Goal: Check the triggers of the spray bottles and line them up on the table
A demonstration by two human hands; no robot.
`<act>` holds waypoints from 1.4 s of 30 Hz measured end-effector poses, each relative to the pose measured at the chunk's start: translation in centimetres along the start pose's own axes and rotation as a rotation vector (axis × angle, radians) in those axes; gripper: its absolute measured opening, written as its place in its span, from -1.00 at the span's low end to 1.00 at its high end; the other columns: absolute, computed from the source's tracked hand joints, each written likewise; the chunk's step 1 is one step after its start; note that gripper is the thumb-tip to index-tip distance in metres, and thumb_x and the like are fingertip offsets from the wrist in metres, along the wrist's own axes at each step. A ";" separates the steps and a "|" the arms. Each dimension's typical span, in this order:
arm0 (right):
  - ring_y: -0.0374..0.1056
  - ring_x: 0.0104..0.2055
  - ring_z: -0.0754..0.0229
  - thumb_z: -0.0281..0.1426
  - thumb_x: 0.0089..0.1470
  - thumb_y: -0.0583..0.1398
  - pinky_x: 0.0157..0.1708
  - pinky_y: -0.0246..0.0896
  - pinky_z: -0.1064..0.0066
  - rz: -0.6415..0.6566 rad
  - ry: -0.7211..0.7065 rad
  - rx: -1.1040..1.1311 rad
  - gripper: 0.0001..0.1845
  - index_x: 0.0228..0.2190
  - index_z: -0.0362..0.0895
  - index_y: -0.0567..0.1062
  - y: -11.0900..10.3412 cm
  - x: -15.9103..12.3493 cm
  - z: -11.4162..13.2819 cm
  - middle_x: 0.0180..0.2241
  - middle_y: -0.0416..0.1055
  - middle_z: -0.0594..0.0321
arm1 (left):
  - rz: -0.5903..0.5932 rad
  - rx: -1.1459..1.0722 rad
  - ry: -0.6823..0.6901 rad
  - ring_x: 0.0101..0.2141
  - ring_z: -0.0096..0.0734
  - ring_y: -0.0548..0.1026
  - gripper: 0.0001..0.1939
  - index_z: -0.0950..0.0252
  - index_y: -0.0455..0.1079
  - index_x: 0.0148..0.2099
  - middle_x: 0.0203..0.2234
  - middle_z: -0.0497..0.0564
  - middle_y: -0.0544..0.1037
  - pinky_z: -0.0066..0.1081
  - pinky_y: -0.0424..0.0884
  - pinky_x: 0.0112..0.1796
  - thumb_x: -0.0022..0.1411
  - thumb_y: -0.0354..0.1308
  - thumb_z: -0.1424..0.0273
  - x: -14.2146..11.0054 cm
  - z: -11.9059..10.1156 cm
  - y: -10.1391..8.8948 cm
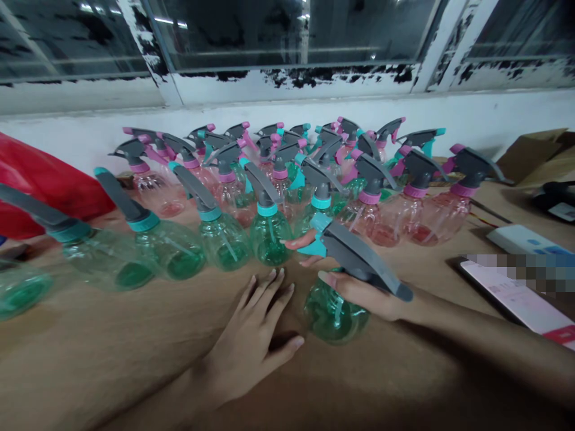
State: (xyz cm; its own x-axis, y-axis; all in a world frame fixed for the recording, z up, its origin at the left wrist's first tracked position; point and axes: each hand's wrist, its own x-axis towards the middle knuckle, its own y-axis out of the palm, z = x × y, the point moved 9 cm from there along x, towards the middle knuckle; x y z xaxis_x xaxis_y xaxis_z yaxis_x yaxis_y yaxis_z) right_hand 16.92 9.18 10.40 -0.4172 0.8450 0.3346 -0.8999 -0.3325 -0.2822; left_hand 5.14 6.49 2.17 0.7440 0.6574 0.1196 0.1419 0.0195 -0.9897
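My right hand point(363, 293) is wrapped round the neck of a green spray bottle point(335, 317) with a grey and teal trigger head. This bottle stands upright on the wooden table point(179, 347), nearest to me. Flat on the tabletop to its left lies my left hand point(256, 335), fingers stretched out and holding nothing. Just beyond my fingertips is a row of green spray bottles, among them one green bottle point(271, 236) and another green bottle point(224, 242). Behind and to the right stand several pink bottles, such as this pink spray bottle point(444, 209).
A red bag point(45, 185) sits at the left. On the right lie a phone point(516, 299) with a lit screen, a white and blue box point(525, 239) and a black object point(557, 200). A brown cardboard piece point(534, 155) leans near the white wall point(278, 105) under the windows.
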 end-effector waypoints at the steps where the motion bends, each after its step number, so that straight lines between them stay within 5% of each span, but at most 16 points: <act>1: 0.43 -0.31 0.24 -0.55 0.02 0.13 -0.31 0.38 0.41 0.015 -0.014 0.004 -0.58 -0.05 -0.04 0.36 0.0 0.1 0.0 -0.22 0.47 0.27 | -0.001 -0.003 -0.001 0.26 -0.07 -0.06 -0.31 0.35 -0.03 0.32 0.28 0.19 0.01 0.03 -0.06 0.18 0.31 -0.02 0.04 0.0 0.0 0.0; 4: 0.42 -0.27 0.25 -0.56 -0.01 0.15 -0.28 0.37 0.43 0.028 -0.046 0.001 -0.58 -0.09 -0.03 0.38 0.0 0.3 0.0 -0.11 0.44 0.27 | -0.010 -0.012 -0.006 0.26 -0.06 -0.04 -0.31 0.31 -0.05 0.33 0.28 0.17 0.02 0.03 -0.04 0.18 0.31 -0.01 0.06 0.0 0.0 -0.1; 12: 0.35 -0.44 0.29 -0.58 -0.02 0.13 -0.45 0.29 0.46 0.006 0.003 -0.011 -0.54 -0.07 -0.02 0.37 -0.1 -0.1 -0.2 -0.37 0.42 0.34 | -0.012 -0.015 -0.008 0.25 -0.05 -0.03 -0.30 0.33 -0.05 0.33 0.28 0.18 0.02 0.03 -0.02 0.17 0.31 -0.01 0.05 0.0 0.0 -0.2; 22: 0.37 -0.35 0.26 -0.57 -0.01 0.12 -0.35 0.33 0.44 -0.021 -0.032 -0.029 -0.60 -0.10 -0.04 0.37 -0.2 -0.1 0.5 -0.25 0.42 0.28 | -0.013 -0.022 -0.004 0.25 -0.04 -0.03 -0.29 0.32 -0.07 0.33 0.28 0.17 0.03 0.05 -0.02 0.17 0.31 0.00 0.06 0.0 0.0 -0.2; 28: 0.34 -0.41 0.27 -0.56 0.02 0.12 -0.42 0.30 0.47 0.037 -0.038 -0.022 -0.59 -0.06 -0.06 0.35 0.1 0.1 0.1 -0.40 0.37 0.32 | -0.002 -0.006 -0.006 0.26 -0.07 -0.06 -0.31 0.37 -0.01 0.31 0.28 0.19 0.01 0.02 -0.06 0.19 0.31 -0.02 0.05 0.0 0.0 0.0; 42: 0.35 -0.41 0.26 -0.56 -0.03 0.11 -0.43 0.30 0.44 -0.012 -0.026 -0.023 -0.58 -0.09 -0.05 0.38 -0.1 0.0 0.6 -0.38 0.39 0.31 | -0.018 -0.012 0.008 0.26 -0.05 -0.06 -0.31 0.39 0.00 0.31 0.28 0.20 0.02 0.04 -0.04 0.17 0.30 0.01 0.07 -0.1 -0.1 -0.1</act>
State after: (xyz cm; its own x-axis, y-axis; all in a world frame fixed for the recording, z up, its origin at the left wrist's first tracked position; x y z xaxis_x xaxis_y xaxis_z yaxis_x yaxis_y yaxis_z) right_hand 16.96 8.98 10.95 -0.4103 0.8372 0.3615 -0.9015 -0.3127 -0.2991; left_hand 5.12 6.40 2.23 0.7461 0.6513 0.1383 0.1630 0.0227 -0.9864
